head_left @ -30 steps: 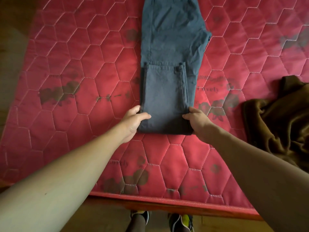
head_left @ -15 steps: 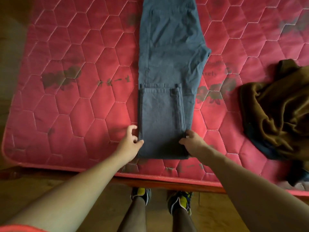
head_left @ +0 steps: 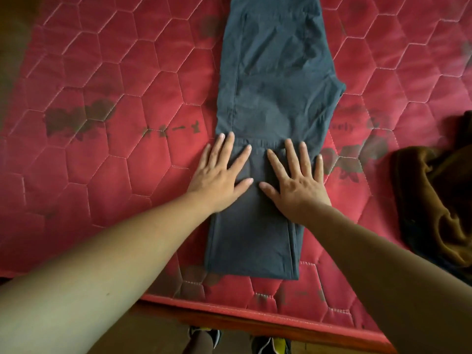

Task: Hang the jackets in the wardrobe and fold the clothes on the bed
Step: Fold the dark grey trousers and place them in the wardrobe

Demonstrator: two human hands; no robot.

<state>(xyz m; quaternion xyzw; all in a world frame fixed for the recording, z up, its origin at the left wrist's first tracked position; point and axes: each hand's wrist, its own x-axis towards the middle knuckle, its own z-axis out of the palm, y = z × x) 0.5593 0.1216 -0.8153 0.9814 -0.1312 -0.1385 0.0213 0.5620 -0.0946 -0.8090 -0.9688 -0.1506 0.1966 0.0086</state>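
Note:
Dark blue-grey trousers [head_left: 275,80] lie lengthwise on the red quilted mattress [head_left: 122,159], their leg ends folded back over themselves toward me. My left hand [head_left: 221,172] lies flat with straight, spread fingers on the left side of the folded part. My right hand [head_left: 296,177] lies flat beside it on the right side, fingers spread, fingertips near the hem of the folded layer. Both palms press the cloth down. The fold's near edge [head_left: 252,272] sits close to the mattress's front edge.
A crumpled brown garment [head_left: 439,200] lies on the mattress at the right. The bed's red-brown wooden frame [head_left: 229,318] runs along the front edge. My shoes [head_left: 270,346] stand on the floor just below it. Bare mattress stretches to the left.
Both hands have let go of the folded edge near me and moved forward onto the top of the folded part, now lying flat with fingers spread.

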